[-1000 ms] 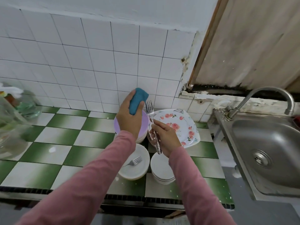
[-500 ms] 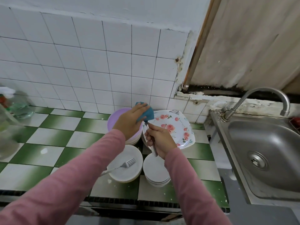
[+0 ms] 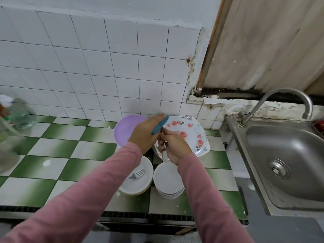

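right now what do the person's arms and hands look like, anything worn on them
Long pink fabric sleeves cover both arms down to the wrists: the left sleeve and the right sleeve. The left hand and the right hand are bare, with no gloves, rings or watch in view.

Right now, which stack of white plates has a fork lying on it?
The left white stack: a fork lies on top. The right white stack carries none.

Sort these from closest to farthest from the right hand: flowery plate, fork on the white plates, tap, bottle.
1. Flowery plate, just behind the right hand.
2. Fork on the white plates, lower left.
3. Tap, off to the right.
4. Bottle, far left.
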The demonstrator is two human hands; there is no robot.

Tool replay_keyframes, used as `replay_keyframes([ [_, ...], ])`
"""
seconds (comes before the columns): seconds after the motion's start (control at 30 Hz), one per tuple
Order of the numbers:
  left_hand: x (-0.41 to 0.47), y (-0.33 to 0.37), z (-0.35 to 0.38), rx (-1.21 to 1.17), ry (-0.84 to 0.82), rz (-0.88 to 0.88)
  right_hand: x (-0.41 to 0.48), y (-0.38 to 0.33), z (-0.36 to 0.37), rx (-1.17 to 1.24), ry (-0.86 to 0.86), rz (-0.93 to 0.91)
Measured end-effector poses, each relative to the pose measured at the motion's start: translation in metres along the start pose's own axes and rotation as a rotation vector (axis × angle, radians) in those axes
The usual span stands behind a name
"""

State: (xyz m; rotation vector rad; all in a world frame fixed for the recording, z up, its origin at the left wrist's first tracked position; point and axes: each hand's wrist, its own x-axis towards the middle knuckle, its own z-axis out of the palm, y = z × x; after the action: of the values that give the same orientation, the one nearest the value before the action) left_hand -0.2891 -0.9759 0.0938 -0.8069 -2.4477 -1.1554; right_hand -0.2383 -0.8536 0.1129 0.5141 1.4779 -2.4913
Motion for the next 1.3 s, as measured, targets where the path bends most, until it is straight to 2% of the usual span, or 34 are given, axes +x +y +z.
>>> replay_keyframes([
  [0.1, -0.002, 0.0, 0.0, -0.069, -0.052, -0.071, 0.002, 0.001, -0.006, -0.001, 0.003, -0.002],
  [0.23, 0.012, -0.005, -0.006, 0.018, -0.003, -0.035, 0.001, 0.0, -0.011, -0.011, -0.031, -0.011],
  [0.3, 0.014, 0.0, -0.006, -0.013, -0.02, -0.05, 0.001, -0.005, -0.01, -0.025, -0.035, -0.026],
  [0.43, 0.008, 0.007, -0.007, -0.153, -0.106, -0.221, 0.003, -0.008, -0.015, -0.063, -0.007, -0.047],
  [0.53, 0.012, 0.009, -0.009, -0.286, -0.003, -0.398, 0.001, -0.003, -0.019, -0.073, -0.02, -0.048],
  [0.67, 0.01, 0.015, -0.007, -0.418, 0.169, -0.486, -0.002, -0.001, -0.018, -0.1, -0.037, -0.061],
  [0.9, 0.019, 0.007, -0.01, -0.688, 0.355, -0.731, -0.008, -0.013, -0.019, 0.06, -0.027, -0.075],
  [1.07, 0.021, 0.017, -0.012, -0.653, 0.304, -0.6, -0.007, 0.0, -0.016, 0.091, -0.002, -0.042],
  [1.2, 0.01, 0.029, -0.001, -0.569, 0.136, -0.52, -0.005, -0.001, -0.008, 0.056, -0.013, -0.064],
  [1.3, 0.005, 0.03, 0.005, -0.624, 0.124, -0.524, -0.003, -0.006, -0.012, 0.041, 0.016, -0.098],
])
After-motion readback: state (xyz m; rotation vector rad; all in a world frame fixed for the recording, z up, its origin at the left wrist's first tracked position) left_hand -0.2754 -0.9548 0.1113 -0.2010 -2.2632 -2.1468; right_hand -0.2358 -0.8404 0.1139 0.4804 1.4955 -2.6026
